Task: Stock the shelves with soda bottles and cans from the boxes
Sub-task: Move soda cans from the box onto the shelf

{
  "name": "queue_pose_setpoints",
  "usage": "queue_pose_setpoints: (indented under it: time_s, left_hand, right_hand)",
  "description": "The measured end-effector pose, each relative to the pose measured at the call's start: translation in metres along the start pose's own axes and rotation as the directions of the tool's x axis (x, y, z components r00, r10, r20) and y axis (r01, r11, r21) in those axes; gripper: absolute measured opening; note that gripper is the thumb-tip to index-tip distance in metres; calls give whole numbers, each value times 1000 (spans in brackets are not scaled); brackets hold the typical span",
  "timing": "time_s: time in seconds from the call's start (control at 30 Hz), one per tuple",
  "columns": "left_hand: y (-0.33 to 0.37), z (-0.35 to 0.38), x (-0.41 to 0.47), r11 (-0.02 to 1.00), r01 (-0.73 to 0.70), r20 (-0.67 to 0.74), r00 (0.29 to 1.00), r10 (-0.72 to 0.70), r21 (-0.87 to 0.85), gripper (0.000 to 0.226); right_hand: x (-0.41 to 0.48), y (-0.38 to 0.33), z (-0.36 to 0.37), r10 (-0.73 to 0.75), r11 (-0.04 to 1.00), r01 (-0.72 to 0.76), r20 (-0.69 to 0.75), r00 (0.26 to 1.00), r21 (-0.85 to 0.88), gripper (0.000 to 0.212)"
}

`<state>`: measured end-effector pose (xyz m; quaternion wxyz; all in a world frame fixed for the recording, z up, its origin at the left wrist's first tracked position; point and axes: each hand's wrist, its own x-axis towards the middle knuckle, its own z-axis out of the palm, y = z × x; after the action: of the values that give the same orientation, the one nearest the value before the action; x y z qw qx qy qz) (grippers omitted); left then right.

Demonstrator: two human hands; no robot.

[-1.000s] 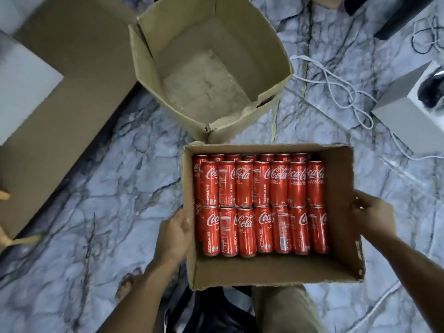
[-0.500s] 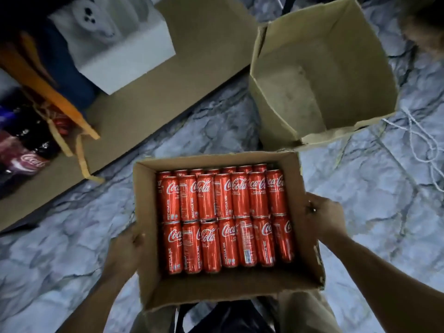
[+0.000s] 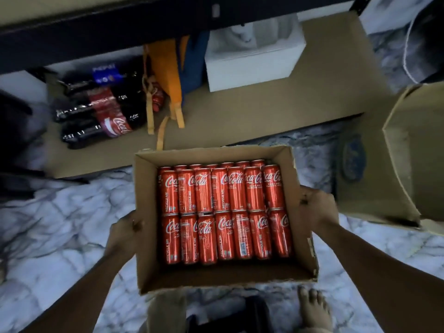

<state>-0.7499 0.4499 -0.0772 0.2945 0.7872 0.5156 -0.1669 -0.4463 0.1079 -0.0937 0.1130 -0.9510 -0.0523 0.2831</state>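
Over marble floor, by shelf: L hand, R hand fingers clamp can box.

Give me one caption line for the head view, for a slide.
Left hand and right hand grip opposite sides of a cardboard box of red cans, near soda bottles under a shelf.

Both forearms are bare along their whole visible length, right down to the left hand and the right hand — the right one carries a few small dark marks near the thumb (too blurred to tell what). Lower down, a trouser leg in khaki cloth shows, and one bare foot, toes uncovered
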Motion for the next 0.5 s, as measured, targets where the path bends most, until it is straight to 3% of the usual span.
queue_pose_setpoints:
  time_s: [0.23, 0.5]
  left_hand:
    - [-1, -6, 10, 995, 67, -15, 998, -68, -69, 21]
    - [-5, -1, 4, 991, 92, -7, 996, -93, -97, 25]
  right_hand:
    - [27, -33, -15, -63, 987, 63, 4, 998, -149, 15]
    - [23, -44, -19, -64, 998, 64, 25, 998, -21, 19]
